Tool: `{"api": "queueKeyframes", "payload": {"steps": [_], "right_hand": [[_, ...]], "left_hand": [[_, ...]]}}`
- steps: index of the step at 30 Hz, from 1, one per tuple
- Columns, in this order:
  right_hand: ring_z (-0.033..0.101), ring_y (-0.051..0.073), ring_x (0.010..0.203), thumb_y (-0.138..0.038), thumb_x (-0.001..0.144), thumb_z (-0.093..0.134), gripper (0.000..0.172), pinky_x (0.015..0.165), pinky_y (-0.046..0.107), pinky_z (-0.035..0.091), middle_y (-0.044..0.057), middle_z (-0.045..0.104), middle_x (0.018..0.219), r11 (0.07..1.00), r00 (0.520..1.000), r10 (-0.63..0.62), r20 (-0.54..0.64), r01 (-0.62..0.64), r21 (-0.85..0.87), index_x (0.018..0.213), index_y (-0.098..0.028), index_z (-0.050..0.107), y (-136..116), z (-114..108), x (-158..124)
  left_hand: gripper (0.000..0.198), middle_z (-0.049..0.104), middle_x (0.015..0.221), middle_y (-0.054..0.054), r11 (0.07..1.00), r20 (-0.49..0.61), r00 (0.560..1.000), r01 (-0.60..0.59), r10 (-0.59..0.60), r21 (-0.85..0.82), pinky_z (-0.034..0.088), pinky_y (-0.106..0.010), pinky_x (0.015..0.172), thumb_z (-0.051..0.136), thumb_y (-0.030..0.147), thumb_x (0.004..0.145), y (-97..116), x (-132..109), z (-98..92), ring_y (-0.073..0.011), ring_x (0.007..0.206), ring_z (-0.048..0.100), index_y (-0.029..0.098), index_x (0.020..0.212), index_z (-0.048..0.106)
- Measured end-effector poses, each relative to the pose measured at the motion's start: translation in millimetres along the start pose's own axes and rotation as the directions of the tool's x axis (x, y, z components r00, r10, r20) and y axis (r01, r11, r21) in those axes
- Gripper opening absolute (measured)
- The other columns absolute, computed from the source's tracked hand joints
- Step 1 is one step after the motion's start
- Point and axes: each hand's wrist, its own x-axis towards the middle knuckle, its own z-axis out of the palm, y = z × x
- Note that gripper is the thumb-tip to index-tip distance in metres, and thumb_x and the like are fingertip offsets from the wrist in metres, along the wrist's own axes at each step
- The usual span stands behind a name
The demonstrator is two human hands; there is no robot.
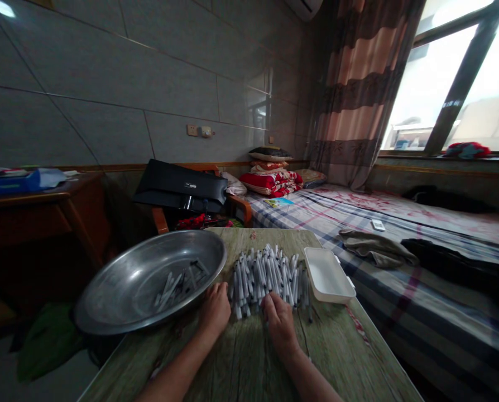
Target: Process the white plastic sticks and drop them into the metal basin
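Observation:
A heap of small white and grey pen-like tubes (268, 276) lies in the middle of a wood-grain table (249, 357). My left hand (216, 309) rests at the heap's near left edge, fingers curled against the tubes. My right hand (279, 318) sits at the near right edge, fingers bent into the pile. What either hand grips is hidden by the fingers. A wide metal basin (107, 301) with several of the same tubes (178, 282) in it stands left of the heap. An empty white rectangular tray (327, 275) lies to the right of the heap.
A bed with a striped sheet (400, 240), clothes and folded bedding runs along the table's right side. A wooden chair with a black bag (180, 187) stands behind the table. A dark wooden desk (44, 218) is at the left. A curtained window is at the far right.

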Motion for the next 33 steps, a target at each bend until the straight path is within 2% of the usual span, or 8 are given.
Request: {"api": "queueKeyframes", "payload": {"steps": [10, 13, 15, 18, 22, 25, 29, 33], "right_hand": [[0.039, 0.012, 0.051, -0.043, 0.092, 0.038, 0.041, 0.052, 0.026, 0.024, -0.004, 0.042, 0.052, 0.999, 0.999, -0.031, -0.02, 0.03, -0.031, 0.062, -0.019, 0.051, -0.3, -1.0, 1.0], [0.039, 0.012, 0.052, -0.042, 0.091, 0.039, 0.04, 0.052, 0.025, 0.025, -0.003, 0.041, 0.052, 0.999, 0.999, -0.027, -0.016, 0.027, -0.023, 0.061, -0.019, 0.049, -0.8, -0.7, 0.5], [0.039, 0.012, 0.053, -0.042, 0.091, 0.04, 0.039, 0.053, 0.025, 0.025, -0.004, 0.042, 0.053, 0.999, 1.0, -0.031, -0.004, 0.03, -0.018, 0.06, -0.02, 0.048, -1.6, -0.6, 0.1], [0.04, 0.012, 0.053, -0.041, 0.091, 0.041, 0.037, 0.053, 0.025, 0.027, -0.004, 0.044, 0.055, 0.999, 0.999, -0.026, 0.033, 0.024, 0.039, 0.062, -0.019, 0.051, -5.0, -1.4, 0.5], [0.047, 0.014, 0.062, -0.046, 0.089, 0.044, 0.033, 0.056, 0.024, 0.034, -0.001, 0.054, 0.066, 0.965, 0.992, 0.018, 0.122, -0.049, 0.259, 0.078, -0.018, 0.059, -12.6, -3.8, 2.5], [0.049, 0.014, 0.06, -0.054, 0.084, 0.049, 0.037, 0.053, 0.024, 0.036, -0.001, 0.054, 0.067, 0.865, 0.961, 0.106, 0.256, -0.216, 0.453, 0.087, -0.019, 0.06, -16.4, -4.2, 3.4], [0.048, 0.012, 0.048, -0.045, 0.073, 0.061, 0.038, 0.045, 0.023, 0.035, -0.004, 0.054, 0.061, 0.646, 0.866, 0.22, 0.45, -0.475, 0.597, 0.101, -0.02, 0.059, -15.4, -1.7, 2.0], [0.037, 0.009, 0.038, -0.025, 0.066, 0.053, 0.016, 0.037, 0.021, 0.025, -0.006, 0.048, 0.05, 0.61, 0.811, 0.229, 0.538, -0.55, 0.57, 0.08, -0.018, 0.058, -13.1, 1.3, -0.5]], "left_hand": [[0.049, 0.064, 0.108, -0.018, 0.991, 0.112, 0.985, 0.134, -0.135, 0.013, 0.042, -0.032, 0.082, 0.044, 0.005, 0.077, -2.1, -1.2, -7.0, -0.0253, 0.101, 0.063, 0.011, 0.126, 0.046], [0.047, 0.067, 0.094, -0.011, 0.96, 0.177, 0.971, 0.195, -0.161, -0.199, 0.044, -0.03, 0.076, 0.048, 0.008, 0.074, -6.4, -14.9, -16.1, -0.0226, 0.09, 0.065, 0.012, 0.121, 0.047], [0.043, 0.065, 0.083, -0.005, 0.841, 0.217, 0.966, 0.232, -0.14, -0.489, 0.045, -0.028, 0.069, 0.049, 0.01, 0.073, -2.6, -27.5, -21.9, -0.0204, 0.079, 0.064, 0.014, 0.115, 0.05], [0.026, 0.064, 0.079, -0.001, 0.503, 0.238, 0.971, 0.224, -0.036, -0.835, 0.046, -0.027, 0.069, 0.055, 0.021, 0.073, 15.5, -45.1, -28.7, -0.0186, 0.076, 0.062, 0.018, 0.098, 0.059], [0.029, 0.067, 0.088, -0.004, 0.162, 0.212, 0.977, 0.207, 0.016, -0.965, 0.046, -0.029, 0.084, 0.065, 0.046, 0.073, 49.3, -51.5, -29.6, -0.021, 0.091, 0.062, 0.019, 0.085, 0.065], [0.037, 0.064, 0.079, -0.003, 0.078, 0.138, 0.988, 0.143, -0.068, -0.987, 0.048, -0.027, 0.071, 0.069, 0.054, 0.069, 68.3, -45.5, -21.5, -0.0182, 0.077, 0.062, 0.018, 0.08, 0.065], [0.046, 0.053, 0.058, 0.005, -0.03, 0.25, 0.968, 0.249, -0.036, -0.968, 0.033, -0.022, 0.041, 0.07, 0.059, 0.065, 79.5, -40.4, -8.0, -0.0094, 0.042, 0.043, 0.019, 0.088, 0.063], [0.046, 0.065, 0.073, 0.0, -0.052, 0.226, 0.974, 0.224, -0.035, -0.973, 0.044, -0.027, 0.05, 0.064, 0.06, 0.07, 77.8, -42.8, -5.3, -0.0129, 0.05, 0.053, 0.022, 0.095, 0.065]]}}
